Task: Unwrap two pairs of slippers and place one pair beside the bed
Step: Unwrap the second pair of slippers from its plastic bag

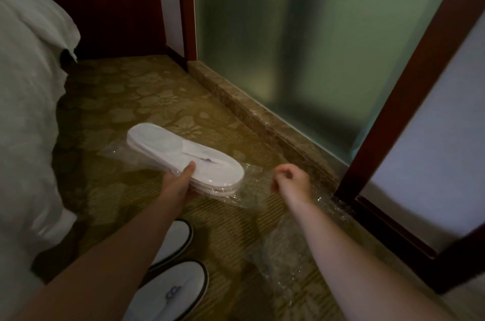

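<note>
A flat pair of white slippers [181,155] in a clear plastic wrapper [252,171] is held above the carpet. My left hand [181,181] grips the pair at its near edge, thumb on top. My right hand [288,180] is to the right, its fingers curled at the wrapper's loose end; a pinch on the film cannot be told. A second pair of white slippers with dark trim [170,286] lies unwrapped on the carpet under my left forearm, close to the bed [23,110]. A crumpled clear wrapper [283,263] lies on the floor under my right forearm.
White bedding hangs down the bed on the left. Patterned carpet [136,100] covers the floor. A stone sill [252,110] and frosted glass [315,45] run along the right. A dark wooden door frame [409,100] stands at right, a wooden cabinet [105,0] at back.
</note>
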Available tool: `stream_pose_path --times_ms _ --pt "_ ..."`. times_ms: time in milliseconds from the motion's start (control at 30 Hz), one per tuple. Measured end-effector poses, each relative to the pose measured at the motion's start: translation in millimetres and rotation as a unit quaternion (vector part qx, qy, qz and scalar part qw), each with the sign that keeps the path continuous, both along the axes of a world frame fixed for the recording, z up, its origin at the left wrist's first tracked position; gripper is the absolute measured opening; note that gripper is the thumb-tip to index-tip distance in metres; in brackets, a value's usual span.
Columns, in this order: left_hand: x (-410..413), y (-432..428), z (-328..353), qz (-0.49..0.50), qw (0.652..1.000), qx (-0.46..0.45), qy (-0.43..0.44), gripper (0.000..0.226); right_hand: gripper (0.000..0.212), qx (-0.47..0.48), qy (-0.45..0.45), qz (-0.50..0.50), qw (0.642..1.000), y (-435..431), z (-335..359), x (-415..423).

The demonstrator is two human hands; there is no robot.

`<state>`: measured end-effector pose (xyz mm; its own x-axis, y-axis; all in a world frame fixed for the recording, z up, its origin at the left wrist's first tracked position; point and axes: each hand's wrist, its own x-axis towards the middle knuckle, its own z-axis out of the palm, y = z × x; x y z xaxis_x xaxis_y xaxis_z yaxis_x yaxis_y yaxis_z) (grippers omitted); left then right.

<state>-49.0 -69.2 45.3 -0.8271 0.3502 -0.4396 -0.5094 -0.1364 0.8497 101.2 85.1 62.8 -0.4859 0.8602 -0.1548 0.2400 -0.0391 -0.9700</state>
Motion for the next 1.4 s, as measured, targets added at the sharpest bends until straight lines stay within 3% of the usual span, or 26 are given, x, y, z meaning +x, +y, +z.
stream_pose_path --times_ms 67,167,300,433,567,767,967,1167,1267,1400 --pt "-0.4 1.2 -1.0 -0.010 1.000 -0.002 -0.001 0.058 0.029 -0.041 -0.008 0.046 0.998 -4.6 -5.0 -9.3" --pt "3.4 7.2 0.5 -0.014 1.000 0.014 -0.009 0.056 0.033 -0.093 -0.053 0.071 0.992 -9.8 -13.6 -18.7" --pt "5.3 13.3 -0.5 -0.016 0.999 0.029 -0.013 0.052 0.023 -0.181 -0.025 0.126 0.975 -11.3 -14.4 -4.8" --pt "3.0 11.7 -4.0 -0.054 0.997 0.040 -0.029 0.052 0.008 -0.171 0.009 0.197 0.965 -6.6 -13.5 2.2" --pt "2.7 9.2 -6.8 -0.074 0.996 0.049 -0.031 0.051 0.007 -0.152 0.023 0.194 0.969 -5.6 -11.4 -2.6" --pt "2.1 10.5 -6.6 -0.074 0.995 0.050 -0.034 0.045 0.017 -0.220 0.075 0.174 0.957 -9.4 -7.6 -10.1" --pt "1.8 7.7 -7.9 -0.086 0.995 0.030 -0.027 0.054 0.010 -0.256 0.078 0.179 0.947 -14.7 -0.1 -9.4" --pt "0.9 7.9 -8.0 -0.109 0.993 0.037 -0.034 0.055 0.034 -0.306 0.120 0.176 0.928 -14.0 6.1 -9.2" --pt "-1.4 5.0 -6.2 -0.126 0.991 0.010 -0.036 0.056 0.022 -0.291 0.114 0.160 0.936 -13.0 3.1 -9.3" --pt "-9.3 4.8 3.8 -0.056 0.998 0.019 -0.024 0.050 0.004 -0.253 0.115 0.130 0.952 -14.6 5.5 -13.8"
